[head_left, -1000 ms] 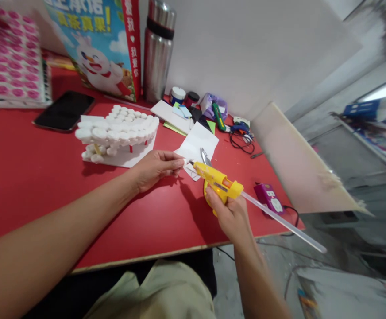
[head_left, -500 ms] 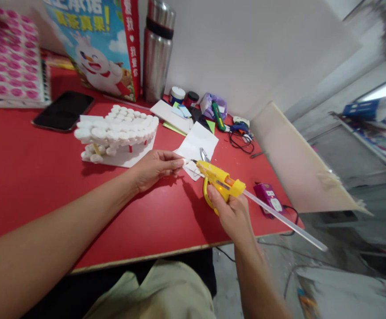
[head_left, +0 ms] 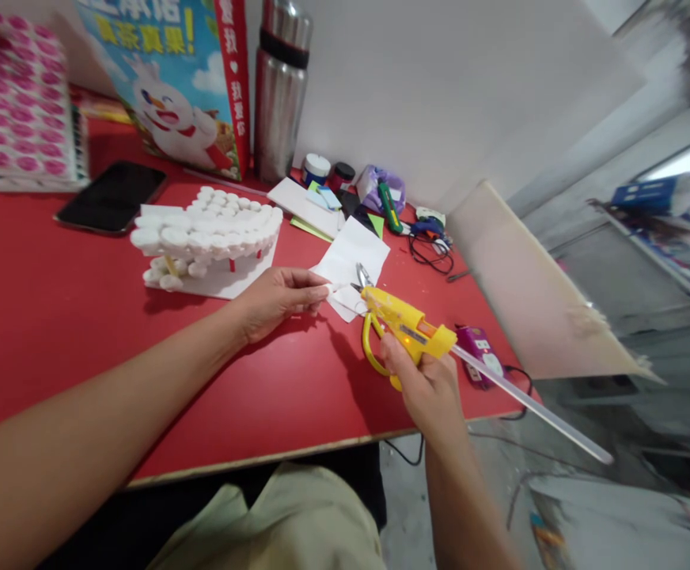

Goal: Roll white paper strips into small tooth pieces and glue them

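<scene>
My right hand (head_left: 425, 384) grips a yellow hot glue gun (head_left: 407, 328) with a long clear glue stick (head_left: 535, 408) sticking out behind it. The nozzle points left toward my left hand (head_left: 277, 297), a short gap away. That hand pinches a small white piece (head_left: 334, 290) between thumb and fingers just above the red table (head_left: 54, 317). A white model built of small white pellets (head_left: 208, 237) stands on a white card, left of the hand. Yellow-handled scissors (head_left: 369, 332) lie under the gun on white paper (head_left: 350, 257).
A black phone (head_left: 113, 198), a pink sticker sheet (head_left: 18, 99), a printed box (head_left: 172, 79) and a steel flask (head_left: 279, 87) stand at the back. Paint pots (head_left: 327, 170), a cutter (head_left: 389, 207), cables (head_left: 434, 253) and a purple device (head_left: 480, 354) sit near the right edge.
My right hand has drawn the glue gun back to the right and slightly down, away from the white piece. My left hand has stayed put.
</scene>
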Motion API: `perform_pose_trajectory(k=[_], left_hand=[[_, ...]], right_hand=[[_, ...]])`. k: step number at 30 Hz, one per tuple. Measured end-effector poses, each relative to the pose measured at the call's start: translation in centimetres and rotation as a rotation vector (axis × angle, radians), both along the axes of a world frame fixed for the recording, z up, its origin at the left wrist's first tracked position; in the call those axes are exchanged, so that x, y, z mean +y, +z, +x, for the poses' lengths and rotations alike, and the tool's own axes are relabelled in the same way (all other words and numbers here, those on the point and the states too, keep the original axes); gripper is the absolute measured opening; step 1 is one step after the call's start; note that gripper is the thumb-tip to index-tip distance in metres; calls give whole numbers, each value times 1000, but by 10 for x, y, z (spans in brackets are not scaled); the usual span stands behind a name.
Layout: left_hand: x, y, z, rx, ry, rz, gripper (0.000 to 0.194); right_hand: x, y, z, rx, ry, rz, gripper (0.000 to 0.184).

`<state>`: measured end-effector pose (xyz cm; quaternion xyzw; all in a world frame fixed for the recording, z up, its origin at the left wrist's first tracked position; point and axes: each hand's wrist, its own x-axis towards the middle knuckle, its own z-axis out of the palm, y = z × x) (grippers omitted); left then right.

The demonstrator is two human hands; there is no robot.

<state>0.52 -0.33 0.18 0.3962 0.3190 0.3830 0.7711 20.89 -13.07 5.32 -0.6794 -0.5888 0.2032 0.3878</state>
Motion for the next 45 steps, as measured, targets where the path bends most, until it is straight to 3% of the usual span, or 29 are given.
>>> perform_pose_trajectory(k=[12, 18, 30, 36, 41, 45], left_hand=[[-2, 0, 0, 26, 9, 22, 34], [-2, 0, 1, 28, -10, 34, 33], [-1, -1, 0, 19, -13, 20, 35], [-1, -2, -1, -2, -36, -13, 31], [-2, -2, -1, -20, -39, -20, 33], [-1, -2, -1, -18, -25, -33, 35]], right_hand=[[3, -11, -3, 25, 9, -87, 44], [4, -9, -5, -1, 28, -55, 38], [3, -8, 5, -21, -20, -11, 43], [21, -6, 59, -150, -31, -4, 47], [48, -27, 116, -155, -235, -61, 51], [51, -43, 132, -185, -337, -104, 57]])
